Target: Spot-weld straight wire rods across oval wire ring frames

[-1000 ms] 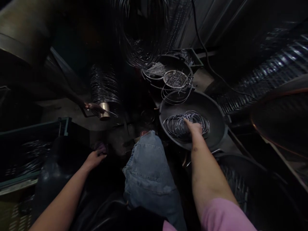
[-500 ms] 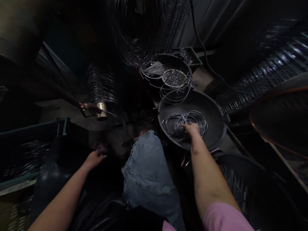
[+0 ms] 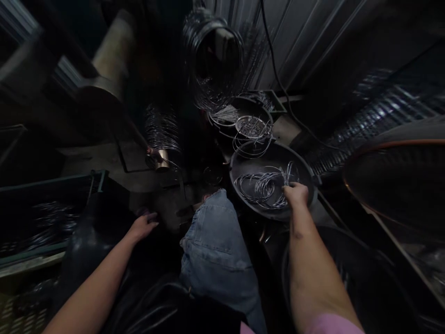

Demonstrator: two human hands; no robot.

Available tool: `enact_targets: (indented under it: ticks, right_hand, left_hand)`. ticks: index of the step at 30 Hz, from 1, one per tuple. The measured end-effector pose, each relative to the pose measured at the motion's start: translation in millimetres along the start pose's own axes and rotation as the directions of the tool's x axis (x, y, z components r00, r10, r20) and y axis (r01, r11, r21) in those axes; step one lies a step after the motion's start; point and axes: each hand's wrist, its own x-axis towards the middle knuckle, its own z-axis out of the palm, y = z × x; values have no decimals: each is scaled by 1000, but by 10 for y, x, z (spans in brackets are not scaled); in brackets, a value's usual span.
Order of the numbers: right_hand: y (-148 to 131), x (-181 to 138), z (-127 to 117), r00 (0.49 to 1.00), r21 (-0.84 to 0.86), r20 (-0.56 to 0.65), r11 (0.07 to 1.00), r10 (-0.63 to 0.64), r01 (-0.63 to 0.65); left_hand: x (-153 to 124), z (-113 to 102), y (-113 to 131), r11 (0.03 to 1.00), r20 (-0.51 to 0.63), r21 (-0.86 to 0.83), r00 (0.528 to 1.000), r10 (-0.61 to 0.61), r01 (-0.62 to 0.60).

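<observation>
My right hand (image 3: 296, 193) reaches into a dark round pan (image 3: 306, 174) and is closed on a bunch of thin wire rings (image 3: 264, 185), lifting their right side. My left hand (image 3: 142, 226) rests with its fingers stretched out on a dark rounded object (image 3: 86, 241) beside my knee in blue jeans (image 3: 215, 246). A small dark thing lies at its fingertips; I cannot make it out.
Behind the pan stand a smaller pan with a metal dish of wire pieces (image 3: 251, 125) and more loose rings. Coils of wire (image 3: 212, 65) hang above; another coil (image 3: 163, 130) sits on a spindle with a brass end (image 3: 160, 162). A green crate (image 3: 41, 218) lies at left.
My right hand moved to the right side of the ring bunch and closed on it, raising some rings. The view swung a little. My left hand stayed put.
</observation>
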Motion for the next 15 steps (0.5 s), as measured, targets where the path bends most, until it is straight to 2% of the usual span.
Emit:
enact_targets:
  ticks: [5, 9, 12, 15]
  right_hand:
    - [-15, -114, -386, 994, 202, -105, 979, -18, 39]
    - [-163, -218, -599, 992, 325, -127, 944, -14, 55]
    - [-275, -310, -644, 996, 363, -85, 931, -22, 52]
    - [-335, -386, -580, 999, 338, -32, 941, -22, 32]
  left_hand:
    - [-110, 0, -59, 998, -40, -41, 998, 50, -51]
    - [-215, -18, -77, 997, -68, -58, 996, 56, -60]
    - [-285, -41, -75, 995, -84, -71, 995, 62, -68]
    - [-338, -59, -73, 994, -90, -83, 994, 68, -75]
